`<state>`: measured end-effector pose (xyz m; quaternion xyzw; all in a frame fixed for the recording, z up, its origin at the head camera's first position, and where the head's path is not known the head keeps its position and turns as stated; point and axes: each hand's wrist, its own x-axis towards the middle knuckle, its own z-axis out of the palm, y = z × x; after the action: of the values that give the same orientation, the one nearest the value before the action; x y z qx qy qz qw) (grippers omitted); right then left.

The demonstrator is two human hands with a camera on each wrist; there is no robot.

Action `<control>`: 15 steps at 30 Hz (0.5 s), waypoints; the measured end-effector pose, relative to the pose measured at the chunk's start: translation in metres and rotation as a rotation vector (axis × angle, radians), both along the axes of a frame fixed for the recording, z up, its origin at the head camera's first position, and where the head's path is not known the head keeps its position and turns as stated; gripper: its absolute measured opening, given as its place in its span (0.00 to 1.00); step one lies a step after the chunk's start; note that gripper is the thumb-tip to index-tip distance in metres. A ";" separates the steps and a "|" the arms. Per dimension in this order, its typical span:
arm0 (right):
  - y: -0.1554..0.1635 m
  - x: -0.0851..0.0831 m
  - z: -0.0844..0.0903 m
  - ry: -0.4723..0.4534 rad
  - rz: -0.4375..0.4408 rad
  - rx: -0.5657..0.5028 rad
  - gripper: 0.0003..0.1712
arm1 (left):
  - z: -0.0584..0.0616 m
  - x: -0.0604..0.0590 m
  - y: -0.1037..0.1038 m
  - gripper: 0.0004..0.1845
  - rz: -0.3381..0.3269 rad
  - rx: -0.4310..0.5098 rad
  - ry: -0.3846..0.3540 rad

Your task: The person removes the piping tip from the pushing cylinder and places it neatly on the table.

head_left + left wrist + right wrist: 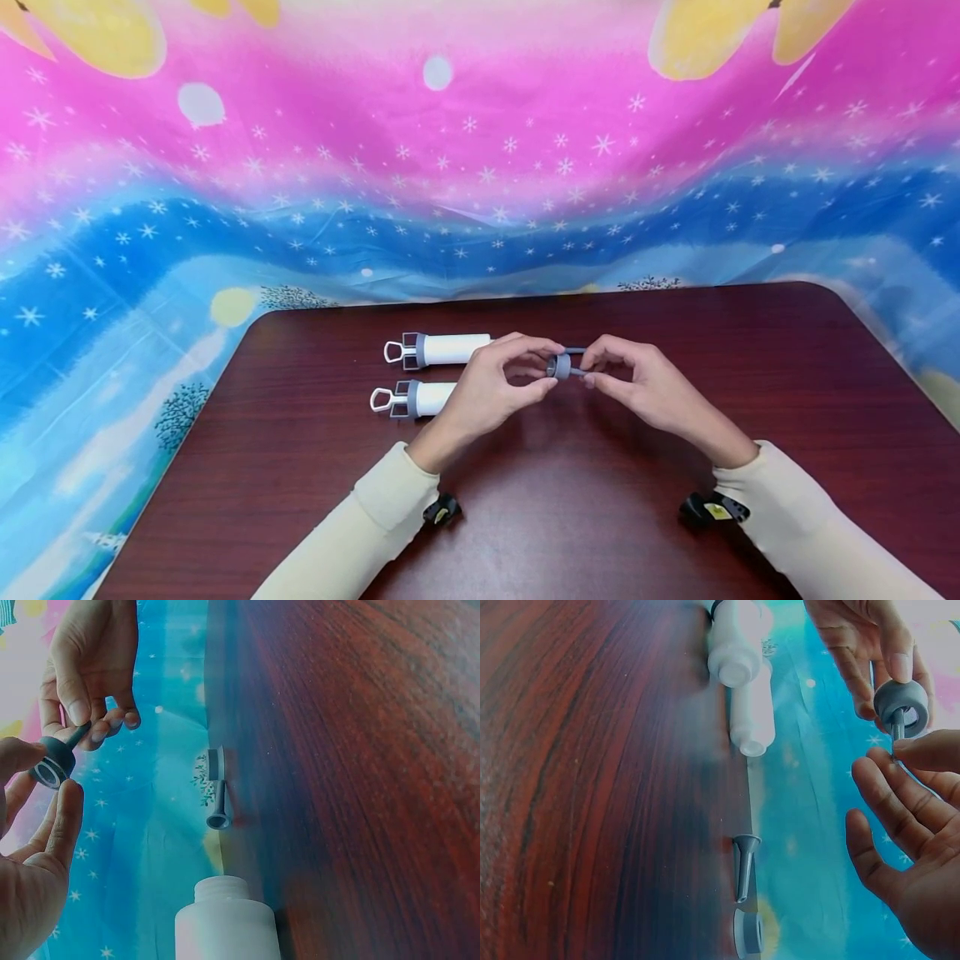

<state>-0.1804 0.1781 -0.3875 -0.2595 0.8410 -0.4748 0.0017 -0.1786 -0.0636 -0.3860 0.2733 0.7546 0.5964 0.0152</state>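
Observation:
Held over the table, a grey ring-shaped cap (558,367) is pinched between the thumb and fingers of my left hand (495,379). My right hand (648,383) pinches the thin end of a grey nozzle (898,729) between thumb and fingertips. The nozzle's stem stands out from the hole of the cap, slightly tilted in the right wrist view; its other end is hidden inside the cap. Beyond the hands, a second flared nozzle (744,866) and a second grey cap (748,932) lie on the table.
Two white tubes, a farther one (457,349) and a nearer one (435,398), lie side by side at the left, with grey collars and white pull handles. My left hand partly covers them. A patterned cloth (480,192) hangs behind the dark wooden table (285,500).

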 end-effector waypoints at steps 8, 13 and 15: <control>-0.001 0.002 0.002 -0.021 0.015 -0.009 0.06 | -0.001 0.001 0.000 0.18 0.003 -0.044 -0.004; -0.001 0.003 0.002 -0.027 0.019 -0.013 0.06 | 0.000 0.001 0.001 0.17 0.000 -0.061 0.005; -0.001 0.003 0.002 -0.024 0.019 -0.012 0.07 | 0.000 0.002 0.001 0.17 0.003 -0.073 0.012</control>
<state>-0.1776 0.1770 -0.3859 -0.2617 0.8356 -0.4827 0.0146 -0.1771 -0.0625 -0.3856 0.2750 0.7763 0.5668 0.0198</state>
